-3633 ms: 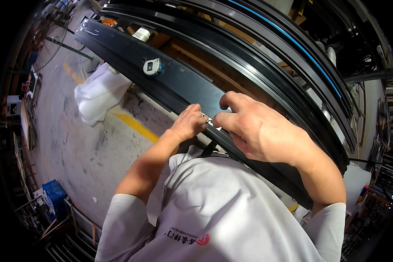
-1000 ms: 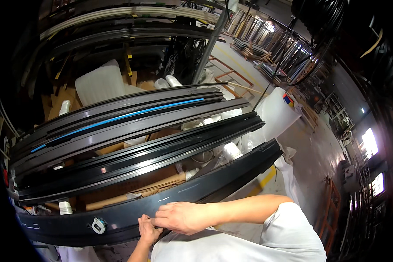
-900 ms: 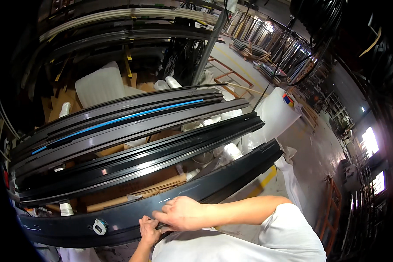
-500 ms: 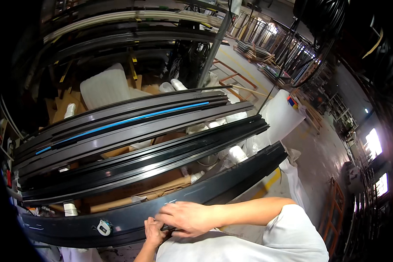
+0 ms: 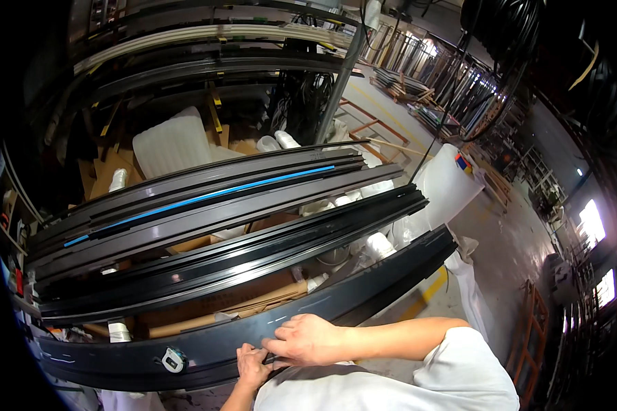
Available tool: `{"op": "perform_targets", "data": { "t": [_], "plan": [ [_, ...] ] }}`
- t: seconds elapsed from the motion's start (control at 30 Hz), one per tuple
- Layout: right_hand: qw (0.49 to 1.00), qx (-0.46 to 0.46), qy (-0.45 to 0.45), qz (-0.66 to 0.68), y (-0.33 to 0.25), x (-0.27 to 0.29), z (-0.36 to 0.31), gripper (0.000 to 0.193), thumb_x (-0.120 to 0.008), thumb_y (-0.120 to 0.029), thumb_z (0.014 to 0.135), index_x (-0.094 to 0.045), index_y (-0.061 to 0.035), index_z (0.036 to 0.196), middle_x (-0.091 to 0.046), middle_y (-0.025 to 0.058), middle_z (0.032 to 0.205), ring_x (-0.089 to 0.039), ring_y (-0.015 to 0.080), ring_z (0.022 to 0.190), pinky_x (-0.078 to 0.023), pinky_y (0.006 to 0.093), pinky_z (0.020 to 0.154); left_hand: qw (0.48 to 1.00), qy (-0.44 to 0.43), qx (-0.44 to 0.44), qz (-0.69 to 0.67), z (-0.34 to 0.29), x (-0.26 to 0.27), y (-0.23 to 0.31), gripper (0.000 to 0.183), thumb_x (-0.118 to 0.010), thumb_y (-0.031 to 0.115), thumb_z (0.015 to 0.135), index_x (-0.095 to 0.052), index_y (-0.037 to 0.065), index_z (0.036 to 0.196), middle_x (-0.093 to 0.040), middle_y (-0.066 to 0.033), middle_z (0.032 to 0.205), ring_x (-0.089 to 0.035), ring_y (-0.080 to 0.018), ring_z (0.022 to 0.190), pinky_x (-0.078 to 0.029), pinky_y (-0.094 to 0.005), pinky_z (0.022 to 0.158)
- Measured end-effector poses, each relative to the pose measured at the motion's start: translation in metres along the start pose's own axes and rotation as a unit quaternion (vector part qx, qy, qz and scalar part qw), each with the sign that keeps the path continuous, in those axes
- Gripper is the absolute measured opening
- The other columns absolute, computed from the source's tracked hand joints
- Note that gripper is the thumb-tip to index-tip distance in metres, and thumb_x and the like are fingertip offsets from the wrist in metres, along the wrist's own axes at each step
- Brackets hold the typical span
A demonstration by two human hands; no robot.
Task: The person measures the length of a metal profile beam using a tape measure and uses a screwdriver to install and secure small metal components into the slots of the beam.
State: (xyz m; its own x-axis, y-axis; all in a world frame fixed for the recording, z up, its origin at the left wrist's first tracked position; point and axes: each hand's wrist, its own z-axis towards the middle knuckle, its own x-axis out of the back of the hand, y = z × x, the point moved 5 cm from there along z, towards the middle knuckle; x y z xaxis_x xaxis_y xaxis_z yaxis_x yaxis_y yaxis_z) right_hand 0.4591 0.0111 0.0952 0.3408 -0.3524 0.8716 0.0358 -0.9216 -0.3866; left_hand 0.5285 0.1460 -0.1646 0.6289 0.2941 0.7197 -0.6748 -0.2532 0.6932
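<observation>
Both hands meet at the near edge of the closest long dark grey metal profile. My left hand is closed, its fingers bent together by that edge. Just right of it, my right hand curls its fingers down toward the left fingertips, also closed. Whatever lies between the fingers is too small or hidden to make out. On the same profile, left of my hands, rests a white and dark tape measure.
Beyond lie black profiles and grey profiles, one with a blue strip. Brown cardboard rolls sit between them. White foam sheeting stands at their right ends. A metal post rises behind.
The view has shifted slightly, moving the scene a little right and down. My right fingers have curled in closer to the left hand. The tape measure stays on the profile.
</observation>
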Motion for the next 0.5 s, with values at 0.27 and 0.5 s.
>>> {"op": "perform_targets", "data": {
  "t": [0.27,0.5],
  "plan": [
    [0.978,0.094,0.122,0.142,0.000,-0.013,-0.009,0.031,-0.071,-0.021,0.092,-0.054,-0.0026,0.110,-0.066,0.0163,0.096,-0.068,0.0391,0.088,-0.054,0.0491,0.071,1.000,-0.004,0.000,0.014,0.003,0.006,0.010,0.039,-0.085,0.023,0.061,-0.078,0.012,0.097,-0.072,-0.0053,0.084,-0.057,-0.0293,0.098,-0.040,-0.0433,0.089],
    [0.977,0.075,0.168,0.111,-0.007,-0.011,-0.005,0.031,-0.068,-0.019,0.095,-0.055,-0.0022,0.118,-0.065,0.0169,0.106,-0.067,0.0396,0.094,-0.056,0.0465,0.076,1.000,0.017,-0.015,-0.007,0.004,0.006,0.010,0.035,-0.085,0.023,0.061,-0.078,0.012,0.093,-0.072,-0.0055,0.083,-0.057,-0.0291,0.098,-0.040,-0.0427,0.089]
  ]
}}
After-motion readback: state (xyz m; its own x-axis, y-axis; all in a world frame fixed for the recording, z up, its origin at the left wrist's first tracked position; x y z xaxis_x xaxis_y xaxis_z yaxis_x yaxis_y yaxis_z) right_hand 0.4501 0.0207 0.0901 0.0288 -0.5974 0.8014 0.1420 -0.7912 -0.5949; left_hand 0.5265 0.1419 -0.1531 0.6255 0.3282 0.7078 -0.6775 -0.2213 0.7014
